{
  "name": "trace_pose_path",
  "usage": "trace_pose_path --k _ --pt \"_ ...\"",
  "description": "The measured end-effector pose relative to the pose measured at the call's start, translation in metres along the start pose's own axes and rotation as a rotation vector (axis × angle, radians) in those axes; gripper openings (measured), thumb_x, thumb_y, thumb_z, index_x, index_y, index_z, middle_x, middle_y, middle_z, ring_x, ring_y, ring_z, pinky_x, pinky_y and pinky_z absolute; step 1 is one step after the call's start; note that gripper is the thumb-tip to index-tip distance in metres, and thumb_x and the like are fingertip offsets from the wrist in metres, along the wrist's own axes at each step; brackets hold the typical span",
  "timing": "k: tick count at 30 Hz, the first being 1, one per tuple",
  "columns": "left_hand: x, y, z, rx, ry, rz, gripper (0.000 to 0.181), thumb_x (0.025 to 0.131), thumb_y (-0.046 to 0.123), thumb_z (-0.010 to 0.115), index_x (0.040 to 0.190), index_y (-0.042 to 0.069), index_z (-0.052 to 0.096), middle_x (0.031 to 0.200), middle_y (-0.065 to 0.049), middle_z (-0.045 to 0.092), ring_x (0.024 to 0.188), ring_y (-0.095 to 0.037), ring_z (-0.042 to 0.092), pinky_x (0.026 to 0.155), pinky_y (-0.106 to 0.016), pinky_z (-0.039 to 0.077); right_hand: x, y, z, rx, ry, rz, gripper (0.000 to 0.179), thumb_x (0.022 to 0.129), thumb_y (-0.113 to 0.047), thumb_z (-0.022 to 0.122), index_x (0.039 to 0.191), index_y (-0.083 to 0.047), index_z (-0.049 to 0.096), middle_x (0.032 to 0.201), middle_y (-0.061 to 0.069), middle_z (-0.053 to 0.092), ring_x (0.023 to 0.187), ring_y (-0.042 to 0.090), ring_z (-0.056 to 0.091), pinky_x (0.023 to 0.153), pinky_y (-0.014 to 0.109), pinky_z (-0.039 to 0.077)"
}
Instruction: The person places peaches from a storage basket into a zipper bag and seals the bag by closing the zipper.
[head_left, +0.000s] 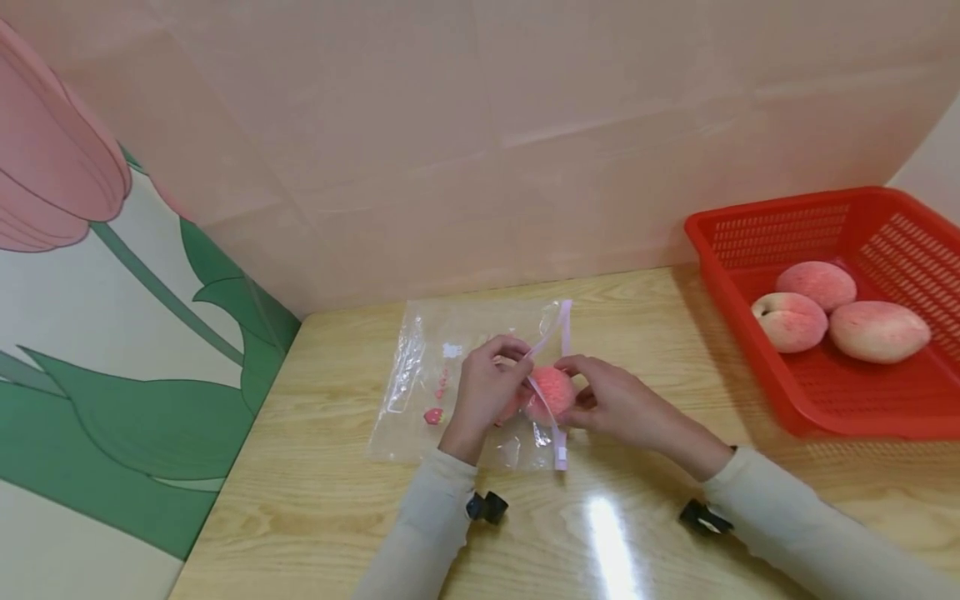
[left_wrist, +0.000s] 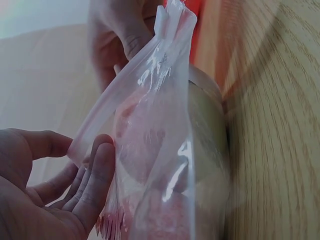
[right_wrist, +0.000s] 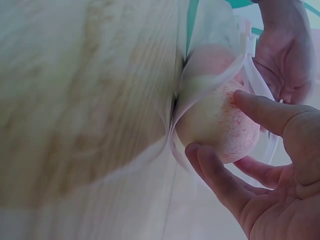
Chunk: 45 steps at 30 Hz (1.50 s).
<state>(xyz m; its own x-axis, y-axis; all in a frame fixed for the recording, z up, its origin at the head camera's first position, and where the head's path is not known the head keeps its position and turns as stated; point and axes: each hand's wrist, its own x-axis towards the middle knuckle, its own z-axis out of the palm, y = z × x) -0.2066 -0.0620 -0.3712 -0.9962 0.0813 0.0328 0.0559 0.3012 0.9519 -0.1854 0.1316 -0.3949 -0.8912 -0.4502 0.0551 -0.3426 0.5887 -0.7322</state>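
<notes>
A clear zip bag with a pink zip edge lies flat on the wooden table, its mouth toward the right. My left hand pinches the upper lip of that mouth between thumb and fingers, lifting it, as the left wrist view also shows. A pink peach sits in the mouth, partly under the raised lip. Around its outer side my right hand holds it with thumb and fingertips, clearer in the right wrist view. Another peach lies deeper inside the bag, mostly hidden by my left hand in the head view.
To the right stands a red plastic basket with three peaches in it. A pink-covered wall rises behind the table. At the left is a panel painted with a tulip.
</notes>
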Motion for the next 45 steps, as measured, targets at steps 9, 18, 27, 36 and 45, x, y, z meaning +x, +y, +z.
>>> trace_pose_path --k 9,18,27,36,45 --pt "0.0 0.001 -0.003 -0.015 0.002 -0.045 0.012 0.086 0.009 0.067 0.097 0.006 0.068 0.092 -0.013 0.068 0.058 -0.012 0.066 0.047 -0.024 0.052 0.003 -0.002 0.002 -0.051 -0.006 0.023 0.061 0.081 -0.026 0.076 0.133 -0.013 0.049 0.127 0.01 0.061 0.095 0.02 0.07 0.07 0.025 0.057" --pt "0.001 0.0 -0.005 -0.04 0.02 -0.016 0.014 0.085 0.005 0.067 0.098 0.001 0.068 0.092 -0.018 0.069 0.057 -0.013 0.066 0.059 -0.04 0.061 -0.004 0.007 -0.004 -0.053 0.019 0.003 0.051 0.084 -0.021 0.073 0.13 -0.011 0.052 0.124 0.013 0.063 0.096 0.026 0.07 0.075 0.034 0.06" --pt "0.002 0.0 -0.005 -0.019 0.028 -0.034 0.011 0.085 0.007 0.067 0.096 0.005 0.069 0.09 -0.012 0.069 0.056 -0.007 0.063 0.054 -0.029 0.057 0.0 0.004 -0.001 -0.046 0.037 -0.005 0.04 0.085 -0.017 0.071 0.122 -0.011 0.056 0.117 0.011 0.066 0.092 0.022 0.07 0.071 0.028 0.059" --pt "0.001 0.001 -0.004 -0.059 0.025 -0.045 0.011 0.085 0.008 0.067 0.096 0.005 0.068 0.091 -0.013 0.068 0.057 -0.009 0.065 0.046 -0.019 0.048 0.005 -0.001 0.004 -0.079 0.048 0.002 0.039 0.084 -0.021 0.072 0.12 -0.012 0.058 0.115 0.009 0.067 0.092 0.021 0.07 0.069 0.027 0.059" --pt "0.0 0.001 -0.002 -0.044 0.031 -0.055 0.011 0.085 0.009 0.068 0.096 0.006 0.069 0.09 -0.012 0.068 0.057 -0.009 0.065 0.049 -0.021 0.053 -0.003 0.0 0.0 -0.122 0.054 0.001 0.035 0.086 -0.022 0.071 0.119 -0.013 0.061 0.113 0.008 0.069 0.093 0.021 0.069 0.074 0.036 0.059"
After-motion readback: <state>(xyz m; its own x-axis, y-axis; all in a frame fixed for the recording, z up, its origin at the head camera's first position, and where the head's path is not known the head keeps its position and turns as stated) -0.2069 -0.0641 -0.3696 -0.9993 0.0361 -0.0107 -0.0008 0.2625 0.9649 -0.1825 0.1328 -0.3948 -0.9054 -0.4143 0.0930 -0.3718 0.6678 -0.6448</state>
